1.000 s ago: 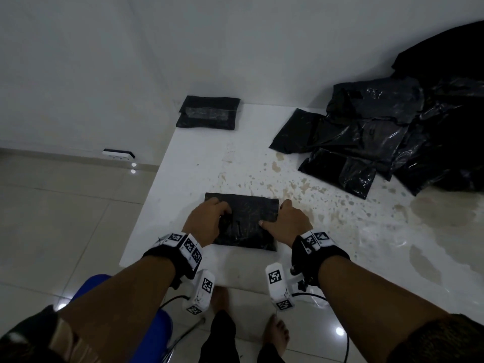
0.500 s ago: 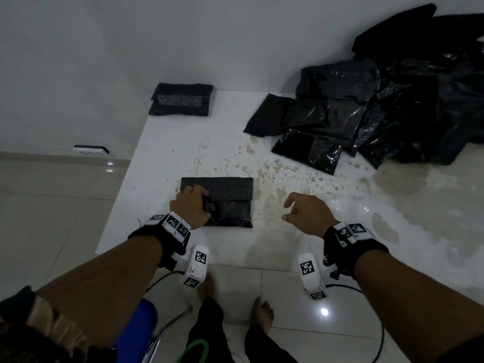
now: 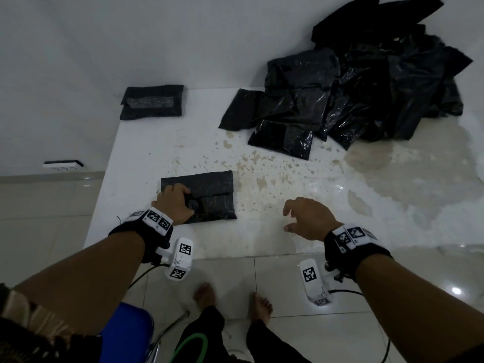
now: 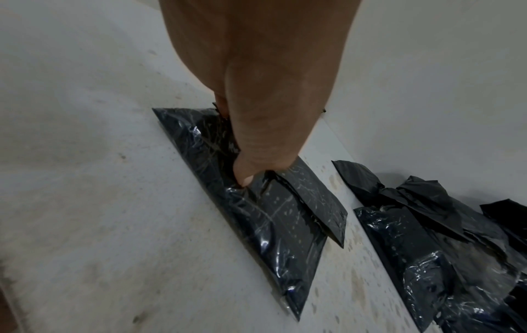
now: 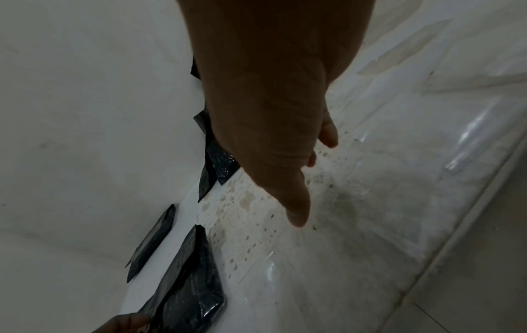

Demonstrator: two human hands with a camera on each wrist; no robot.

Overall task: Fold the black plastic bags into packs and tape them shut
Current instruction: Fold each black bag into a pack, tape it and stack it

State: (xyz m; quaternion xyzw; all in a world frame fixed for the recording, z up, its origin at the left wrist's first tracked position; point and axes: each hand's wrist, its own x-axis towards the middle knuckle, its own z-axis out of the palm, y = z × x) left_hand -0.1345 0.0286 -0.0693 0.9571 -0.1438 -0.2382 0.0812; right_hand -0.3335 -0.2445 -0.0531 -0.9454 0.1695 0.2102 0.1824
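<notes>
black folded pack pinned under left hand; right hand hovers slack, empty.

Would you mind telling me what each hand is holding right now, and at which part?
The left hand holds the folded black pack down at its left end, fingers curled on the flap. The right hand holds nothing.

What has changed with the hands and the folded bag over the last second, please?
The right hand let go of the folded bag and moved off to the right; it now hovers open over the bare table. The left hand stayed on the bag's left end, pressing the flap down. The bag, the taped pack at the far edge and the pile of loose bags lie as before.
</notes>
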